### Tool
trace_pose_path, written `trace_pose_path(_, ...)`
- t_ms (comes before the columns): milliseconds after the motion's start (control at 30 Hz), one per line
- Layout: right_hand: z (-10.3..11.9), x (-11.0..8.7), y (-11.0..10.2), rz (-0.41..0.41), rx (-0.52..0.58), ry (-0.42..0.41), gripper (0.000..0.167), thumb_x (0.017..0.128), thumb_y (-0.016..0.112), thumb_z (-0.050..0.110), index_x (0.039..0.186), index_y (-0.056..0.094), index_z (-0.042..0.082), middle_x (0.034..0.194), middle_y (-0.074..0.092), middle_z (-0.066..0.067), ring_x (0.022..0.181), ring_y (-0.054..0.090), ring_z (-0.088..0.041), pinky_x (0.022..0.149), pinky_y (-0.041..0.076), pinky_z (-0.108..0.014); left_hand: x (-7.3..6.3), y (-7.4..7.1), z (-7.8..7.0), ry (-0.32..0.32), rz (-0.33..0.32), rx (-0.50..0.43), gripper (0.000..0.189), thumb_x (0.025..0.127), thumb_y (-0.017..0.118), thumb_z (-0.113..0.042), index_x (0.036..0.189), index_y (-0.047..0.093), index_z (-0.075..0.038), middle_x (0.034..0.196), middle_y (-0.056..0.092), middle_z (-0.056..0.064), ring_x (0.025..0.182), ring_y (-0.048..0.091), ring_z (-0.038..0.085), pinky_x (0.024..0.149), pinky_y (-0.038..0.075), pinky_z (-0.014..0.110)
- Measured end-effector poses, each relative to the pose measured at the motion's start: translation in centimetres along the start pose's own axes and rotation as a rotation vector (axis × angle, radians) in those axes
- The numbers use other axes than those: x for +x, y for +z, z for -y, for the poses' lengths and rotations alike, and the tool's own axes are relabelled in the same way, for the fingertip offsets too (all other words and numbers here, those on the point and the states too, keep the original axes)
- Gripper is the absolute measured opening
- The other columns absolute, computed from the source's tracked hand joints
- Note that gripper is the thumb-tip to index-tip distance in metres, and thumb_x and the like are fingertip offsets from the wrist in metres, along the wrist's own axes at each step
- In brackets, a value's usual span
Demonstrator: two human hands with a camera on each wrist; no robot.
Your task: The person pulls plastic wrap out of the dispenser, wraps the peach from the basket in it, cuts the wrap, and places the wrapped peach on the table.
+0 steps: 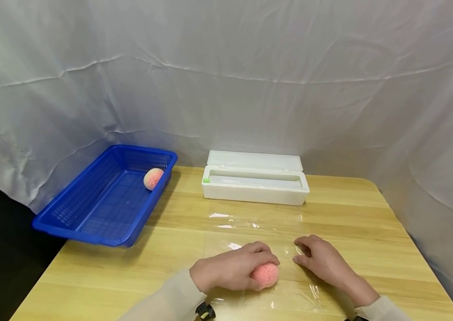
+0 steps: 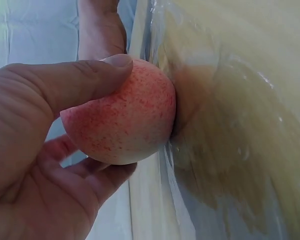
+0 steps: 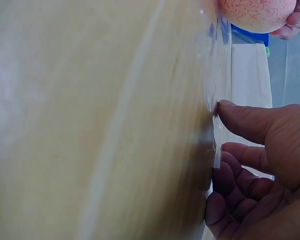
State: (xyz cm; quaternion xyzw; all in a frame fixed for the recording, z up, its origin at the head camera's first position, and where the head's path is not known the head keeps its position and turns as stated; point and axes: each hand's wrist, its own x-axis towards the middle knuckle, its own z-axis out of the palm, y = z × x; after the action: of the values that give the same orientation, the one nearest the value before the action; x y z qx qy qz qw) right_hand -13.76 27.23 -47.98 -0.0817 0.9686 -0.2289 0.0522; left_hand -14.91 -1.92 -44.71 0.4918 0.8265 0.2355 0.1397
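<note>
Ball (image 1: 266, 275), head: on film (image 1: 283, 250), gripped by left hand (image 1: 240, 266).
Ball, left wrist: I judge it light, bruisable; hold its sides.
Film, right wrist: likely thin, clingy; lift by edges. Right hand (image 3: 285, 150) touches it; whether pinching, I cannot tell.

On the film (image 1: 266, 236), your left hand (image 1: 236, 266) is holding 1 peach (image 1: 266, 275), left of your right hand (image 1: 324, 262). Behind, a box (image 1: 255, 193) is standing on the table (image 1: 355, 218); left of that, a basket (image 1: 110, 207) is holding 1 more peach (image 1: 153, 179).
</note>
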Motion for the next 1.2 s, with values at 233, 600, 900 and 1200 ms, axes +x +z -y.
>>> trace_pose_path(233, 0.0, -0.1, 0.3, -0.002, -0.01, -0.003, 0.039, 0.092, 0.083, 0.027, 0.123, 0.072, 0.007, 0.093, 0.06, 0.005, 0.082, 0.051, -0.012, 0.073, 0.047, -0.031, 0.0, 0.6, 0.4, -0.025, -0.003, 0.006, 0.067, 0.093, 0.082, -0.025, 0.151, 0.049, -0.022, 0.152, 0.051, -0.007, 0.136, 0.051, 0.008, 0.11, 0.047, 0.026)
trace_pose_path(600, -0.1, -0.1, 0.3, -0.007, -0.013, -0.012, 0.038, 0.092, 0.083, 0.026, 0.124, 0.072, 0.007, 0.093, 0.06, 0.005, 0.083, 0.052, -0.012, 0.074, 0.048, -0.031, -0.4, 1.5, 0.3, -0.101, -0.063, -0.036, 0.073, 0.085, 0.089, -0.032, 0.147, 0.053, -0.022, 0.138, 0.056, -0.007, 0.117, 0.056, 0.0, 0.1, 0.051, 0.021)
trace_pose_path(900, -0.1, -0.1, 0.2, -0.004, -0.022, -0.013, 0.04, 0.092, 0.082, 0.027, 0.125, 0.072, 0.006, 0.092, 0.059, 0.005, 0.082, 0.051, -0.012, 0.073, 0.046, -0.031, -0.7, 1.7, 0.3, -0.086, -0.05, -0.055, 0.075, 0.09, 0.086, -0.03, 0.154, 0.047, -0.021, 0.148, 0.052, -0.004, 0.126, 0.055, 0.003, 0.105, 0.05, 0.022)
trace_pose_path(1200, 0.1, -1.0, -0.4, -0.039, -0.01, -0.031, 0.043, 0.094, 0.081, 0.031, 0.129, 0.07, 0.007, 0.093, 0.061, 0.006, 0.082, 0.054, -0.009, 0.072, 0.049, -0.029, -3.2, 1.7, 0.0, -0.15, -0.18, 0.107, 0.093, 0.078, 0.092, -0.051, 0.145, 0.042, -0.009, 0.132, 0.052, 0.001, 0.118, 0.05, 0.012, 0.101, 0.05, 0.024)
